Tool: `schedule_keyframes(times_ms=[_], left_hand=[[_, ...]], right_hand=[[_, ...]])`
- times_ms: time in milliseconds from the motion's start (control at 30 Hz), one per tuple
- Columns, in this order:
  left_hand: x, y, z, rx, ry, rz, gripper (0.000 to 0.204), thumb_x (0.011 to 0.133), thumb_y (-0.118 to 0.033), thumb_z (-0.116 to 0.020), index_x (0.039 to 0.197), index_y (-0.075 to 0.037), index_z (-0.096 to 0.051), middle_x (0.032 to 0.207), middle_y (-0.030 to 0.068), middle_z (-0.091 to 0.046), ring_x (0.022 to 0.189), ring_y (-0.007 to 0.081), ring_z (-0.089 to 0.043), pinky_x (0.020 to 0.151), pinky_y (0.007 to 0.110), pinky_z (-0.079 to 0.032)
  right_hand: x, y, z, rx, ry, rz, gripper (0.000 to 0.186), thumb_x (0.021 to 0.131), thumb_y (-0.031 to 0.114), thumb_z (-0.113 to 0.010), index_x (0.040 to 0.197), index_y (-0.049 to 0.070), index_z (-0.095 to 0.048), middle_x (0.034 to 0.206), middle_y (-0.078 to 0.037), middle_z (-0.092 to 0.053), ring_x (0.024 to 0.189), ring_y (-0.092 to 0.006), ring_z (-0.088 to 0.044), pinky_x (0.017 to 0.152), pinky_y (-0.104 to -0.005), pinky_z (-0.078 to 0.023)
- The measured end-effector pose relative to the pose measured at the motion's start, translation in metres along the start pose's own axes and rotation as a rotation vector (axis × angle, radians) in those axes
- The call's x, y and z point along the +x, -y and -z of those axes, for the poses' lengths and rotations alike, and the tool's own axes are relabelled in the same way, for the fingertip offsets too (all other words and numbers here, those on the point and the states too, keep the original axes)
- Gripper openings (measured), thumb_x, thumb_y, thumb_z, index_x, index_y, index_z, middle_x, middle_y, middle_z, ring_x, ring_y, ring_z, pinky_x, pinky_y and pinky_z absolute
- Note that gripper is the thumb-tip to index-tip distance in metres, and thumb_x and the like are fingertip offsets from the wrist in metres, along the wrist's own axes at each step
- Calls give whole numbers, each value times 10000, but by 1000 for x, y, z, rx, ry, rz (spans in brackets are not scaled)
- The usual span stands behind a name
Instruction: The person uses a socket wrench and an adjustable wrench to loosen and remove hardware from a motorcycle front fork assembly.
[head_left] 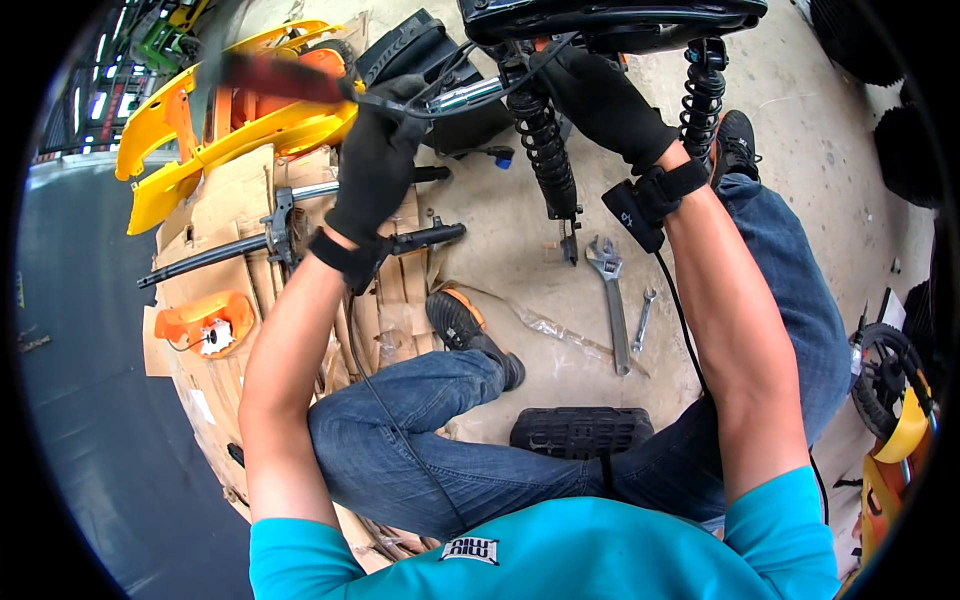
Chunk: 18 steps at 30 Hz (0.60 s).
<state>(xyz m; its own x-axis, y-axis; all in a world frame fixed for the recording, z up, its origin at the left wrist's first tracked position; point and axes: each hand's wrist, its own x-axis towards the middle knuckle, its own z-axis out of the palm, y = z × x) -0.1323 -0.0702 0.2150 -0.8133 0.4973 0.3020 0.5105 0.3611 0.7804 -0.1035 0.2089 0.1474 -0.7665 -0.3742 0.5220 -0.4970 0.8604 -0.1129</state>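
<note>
1. Coil-spring shock absorber (543, 150): it hangs far, just right of centre, between our gloved hands, its lower end apart from the wrenches.
2. Nearest, a ribbed black block (580, 432) lies between our legs, which bend around it, presumably to leave room for work.
3. Beyond it lie an adjustable wrench (614, 300) and a smaller spanner (645, 318), handles toward us, probably for quick reach.
4. On the left, a fork assembly (282, 228) rests on flattened cardboard (232, 185), likely to spare it from scratches.
5. Farther, our left hand (380, 150) is curled round a red-handled tool (285, 80), too blurred to name more exactly, beside a chrome cylinder (468, 95).
6. Our right hand (608, 105) is at the shock's top, perhaps steadying it; its fingertips are hidden, so we cannot tell its grip.
7. Farthest, a black seat-like part (640, 12) spans above both shocks.
</note>
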Motion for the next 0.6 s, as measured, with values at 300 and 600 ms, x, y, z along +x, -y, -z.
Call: schedule_keyframes(times_ms=[300, 600], left_hand=[[-6, 4, -8, 314, -27, -208, 318, 985, -107, -530, 1282, 4, -526, 1199, 137, -616, 1011, 210, -612, 891, 308, -480], [48, -7, 26, -609, 392, 725, 388, 1018, -358, -476, 1126, 4, -564, 978, 181, -662, 821, 225, -671, 715, 292, -573]], right_hand=[[-1, 1, -3, -17, -56, 8, 434, 827, 85, -608, 1251, 20, -543, 1070, -103, -572, 1030, -240, -533, 880, -329, -472], [1, -3, 7, -10, 31, 33, 453, 846, 55, -580, 1292, -1, -518, 1147, -128, -572, 1057, -237, -539, 916, -324, -472]])
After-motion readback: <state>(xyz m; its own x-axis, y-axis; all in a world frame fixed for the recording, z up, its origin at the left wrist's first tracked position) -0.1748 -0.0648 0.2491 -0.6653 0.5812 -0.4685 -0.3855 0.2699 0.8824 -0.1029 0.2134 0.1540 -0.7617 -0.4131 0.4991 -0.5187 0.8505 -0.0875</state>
